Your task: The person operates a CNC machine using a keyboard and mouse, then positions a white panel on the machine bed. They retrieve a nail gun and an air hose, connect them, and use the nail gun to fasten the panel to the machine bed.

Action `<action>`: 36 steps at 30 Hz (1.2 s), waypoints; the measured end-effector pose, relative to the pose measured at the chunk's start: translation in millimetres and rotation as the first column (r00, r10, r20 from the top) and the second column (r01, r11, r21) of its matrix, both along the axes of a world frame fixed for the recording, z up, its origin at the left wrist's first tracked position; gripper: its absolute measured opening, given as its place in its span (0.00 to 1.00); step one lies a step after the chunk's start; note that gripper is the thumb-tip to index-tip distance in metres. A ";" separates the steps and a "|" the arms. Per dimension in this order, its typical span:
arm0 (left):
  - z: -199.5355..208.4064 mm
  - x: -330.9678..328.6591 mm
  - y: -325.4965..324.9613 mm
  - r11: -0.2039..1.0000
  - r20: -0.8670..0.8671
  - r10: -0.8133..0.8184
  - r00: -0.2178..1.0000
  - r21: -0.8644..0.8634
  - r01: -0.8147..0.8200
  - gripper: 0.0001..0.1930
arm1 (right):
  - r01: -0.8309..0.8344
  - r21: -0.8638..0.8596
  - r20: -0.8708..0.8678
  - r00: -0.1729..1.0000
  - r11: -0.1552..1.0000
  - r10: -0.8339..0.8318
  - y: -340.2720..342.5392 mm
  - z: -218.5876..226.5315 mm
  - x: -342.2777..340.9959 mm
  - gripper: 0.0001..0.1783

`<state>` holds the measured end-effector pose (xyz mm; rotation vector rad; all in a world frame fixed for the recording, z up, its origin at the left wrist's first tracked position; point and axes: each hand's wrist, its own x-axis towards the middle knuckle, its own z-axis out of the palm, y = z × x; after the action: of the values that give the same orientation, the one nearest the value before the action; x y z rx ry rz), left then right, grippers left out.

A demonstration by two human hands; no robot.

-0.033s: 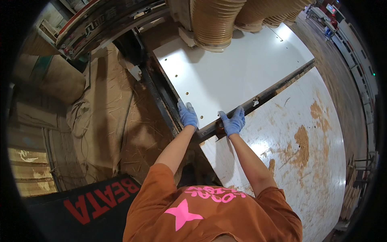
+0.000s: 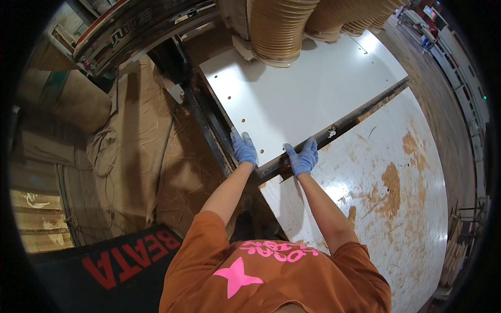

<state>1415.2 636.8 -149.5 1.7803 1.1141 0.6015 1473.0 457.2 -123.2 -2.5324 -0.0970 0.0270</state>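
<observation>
Beside a dusty table point(image 2: 362, 161), the white panel point(image 2: 305, 99) points lengthwise forward-right.

The back of the flat white board with small round holes point(image 2: 313, 101) is partly covered by a fat, ribbed tan hose point(image 2: 279, 34), whose top is cut off. The palms of the blue-gloved left hand point(image 2: 243, 149) and blue-gloved right hand point(image 2: 303, 158) are hidden. The brown-orange shirt point(image 2: 318, 281) is cut by the bottom edge. The faraway pale machines point(image 2: 453, 68) are too small to be made out.

Arms point(image 2: 324, 206) stretched forward, left hand point(image 2: 243, 149) and right hand point(image 2: 302, 158) apart, fingers point(image 2: 312, 145) extended
</observation>
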 end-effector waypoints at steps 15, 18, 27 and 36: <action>-9.1 -1.0 0.9 0.997 -0.037 0.011 0.999 0.081 -0.008 0.30 | -0.010 -0.029 0.034 0.999 1.000 0.011 1.0 7.7 -1.8 0.60; -11.0 -0.8 1.2 0.997 -0.031 0.016 0.999 0.077 -0.014 0.31 | -0.014 -0.023 0.031 0.999 1.000 0.014 0.9 8.0 -2.0 0.60; -8.6 -1.0 0.0 0.997 -0.046 0.013 0.999 0.081 -0.009 0.31 | -0.018 -0.005 0.018 1.000 1.000 0.018 0.2 6.9 -2.0 0.61; -2.5 -1.0 -0.2 1.000 -0.026 0.012 1.000 0.017 -0.012 0.31 | -0.024 0.000 0.015 1.000 1.000 0.024 0.2 7.7 -2.1 0.61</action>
<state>1414.1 636.6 -152.0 1.8020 1.1415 0.5983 1470.9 457.4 -115.5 -2.5313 -0.1342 0.0171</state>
